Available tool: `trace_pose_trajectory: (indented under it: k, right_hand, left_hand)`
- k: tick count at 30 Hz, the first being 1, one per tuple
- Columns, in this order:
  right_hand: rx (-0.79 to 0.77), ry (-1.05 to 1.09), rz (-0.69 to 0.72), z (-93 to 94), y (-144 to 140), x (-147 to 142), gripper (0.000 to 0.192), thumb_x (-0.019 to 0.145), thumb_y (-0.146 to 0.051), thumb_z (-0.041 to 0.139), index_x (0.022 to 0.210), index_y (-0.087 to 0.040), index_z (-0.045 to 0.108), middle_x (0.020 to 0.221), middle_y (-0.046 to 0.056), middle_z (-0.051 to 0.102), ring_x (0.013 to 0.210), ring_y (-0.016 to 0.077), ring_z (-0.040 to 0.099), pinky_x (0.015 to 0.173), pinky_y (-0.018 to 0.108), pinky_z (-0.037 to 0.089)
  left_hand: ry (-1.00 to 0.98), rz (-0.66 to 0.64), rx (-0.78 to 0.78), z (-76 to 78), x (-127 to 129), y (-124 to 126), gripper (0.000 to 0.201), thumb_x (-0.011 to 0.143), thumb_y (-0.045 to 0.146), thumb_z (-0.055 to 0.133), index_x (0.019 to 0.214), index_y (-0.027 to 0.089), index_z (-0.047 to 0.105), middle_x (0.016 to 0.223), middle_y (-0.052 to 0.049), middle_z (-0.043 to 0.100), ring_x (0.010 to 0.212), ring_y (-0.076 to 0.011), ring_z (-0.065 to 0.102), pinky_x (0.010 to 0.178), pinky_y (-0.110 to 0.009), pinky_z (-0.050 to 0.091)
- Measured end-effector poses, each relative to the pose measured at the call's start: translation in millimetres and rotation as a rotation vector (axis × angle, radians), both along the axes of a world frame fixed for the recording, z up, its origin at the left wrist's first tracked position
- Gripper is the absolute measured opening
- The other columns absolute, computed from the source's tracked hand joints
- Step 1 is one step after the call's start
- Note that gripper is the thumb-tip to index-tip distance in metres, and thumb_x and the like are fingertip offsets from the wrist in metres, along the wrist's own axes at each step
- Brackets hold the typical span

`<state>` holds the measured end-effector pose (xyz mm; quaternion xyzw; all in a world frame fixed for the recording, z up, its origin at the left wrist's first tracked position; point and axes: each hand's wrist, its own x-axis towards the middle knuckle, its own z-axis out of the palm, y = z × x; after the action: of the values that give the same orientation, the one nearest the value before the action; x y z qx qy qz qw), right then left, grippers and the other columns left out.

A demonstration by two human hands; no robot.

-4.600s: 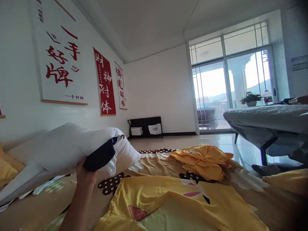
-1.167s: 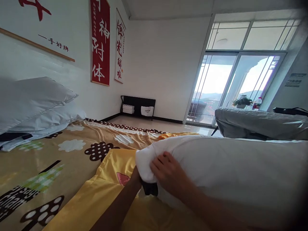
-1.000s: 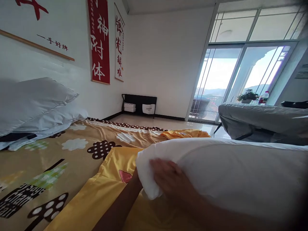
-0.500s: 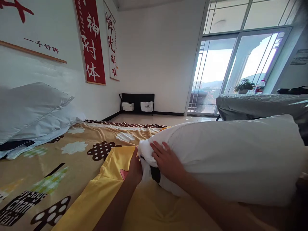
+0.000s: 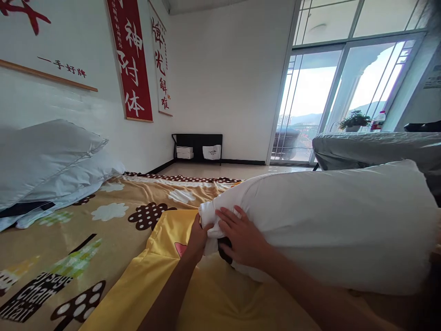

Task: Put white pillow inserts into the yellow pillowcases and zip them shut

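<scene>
A thick white quilt (image 5: 320,220), bulky and apparently rolled, lies across the right half of the bed. Its narrow left end, with a small black patch underneath, is between my hands. My left hand (image 5: 198,239) grips the tip of that end, thumb on the near side and fingers mostly hidden behind. My right hand (image 5: 243,236) rests on the quilt just right of it, fingers stretched over the white cloth and thumb spread downward by the black patch. Beneath both forearms spreads a smooth yellow cloth (image 5: 138,280) with a pink printed shape partly showing.
A patterned tan bedsheet (image 5: 113,248) covers the bed. White pillows (image 5: 51,156) are stacked at the left by the wall. Beyond the bed stands a low black rack (image 5: 198,147). A grey-covered piece of furniture (image 5: 365,149) with a plant (image 5: 354,119) stands near the window.
My left thumb has come over the near side of the quilt's end, and the left hand sits slightly higher. My right thumb has spread down over the black patch. The view has shifted slightly.
</scene>
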<state>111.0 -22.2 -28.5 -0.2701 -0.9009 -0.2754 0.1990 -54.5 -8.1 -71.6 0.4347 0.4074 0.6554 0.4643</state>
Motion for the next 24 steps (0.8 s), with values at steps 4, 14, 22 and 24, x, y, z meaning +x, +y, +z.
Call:
trace_pose_trajectory:
  k: [4,14,22,24]
  right_hand:
    - [0.051,0.089,-0.041,-29.0,-12,-4,0.105,0.062,-0.077,0.059,0.143,-0.015,0.033,0.144,0.023,0.037,0.135,0.0336,0.029,0.107,0.051,0.017]
    - [0.382,0.361,-0.159,-42.2,-19,-27,0.054,0.083,-0.013,0.047,0.136,-0.022,0.043,0.111,0.012,0.06,0.106,0.0268,0.049,0.085,0.042,0.031]
    - [0.262,0.464,-0.163,41.8,-13,2,0.051,0.079,-0.012,0.052,0.13,-0.008,0.048,0.08,0.008,0.06,0.075,0.023,0.052,0.069,0.037,0.042]
    - [0.186,0.521,-0.156,78.6,-12,23,0.048,0.075,-0.013,0.054,0.123,-0.012,0.054,0.091,0.01,0.064,0.085,0.0238,0.056,0.074,0.036,0.046]
  left_hand:
    - [0.016,-0.059,0.026,11.4,2,-12,0.054,0.063,0.024,0.069,0.115,0.015,0.053,0.108,-0.01,0.066,0.099,-0.0218,0.06,0.086,-0.03,0.047]
    - [0.14,-0.051,0.077,34.9,3,-38,0.057,0.064,0.03,0.069,0.116,0.015,0.053,0.102,-0.008,0.066,0.09,-0.0198,0.061,0.072,-0.025,0.048]
    - [-0.112,-0.265,0.105,22.5,-12,-21,0.057,0.071,0.04,0.052,0.119,0.009,0.053,0.044,0.008,0.044,0.034,-0.0086,0.036,0.037,-0.02,0.026]
    - [-0.122,-0.182,0.081,10.7,-21,-7,0.049,0.07,0.042,0.05,0.106,0.01,0.058,0.044,0.008,0.042,0.036,-0.0081,0.036,0.038,-0.02,0.026]
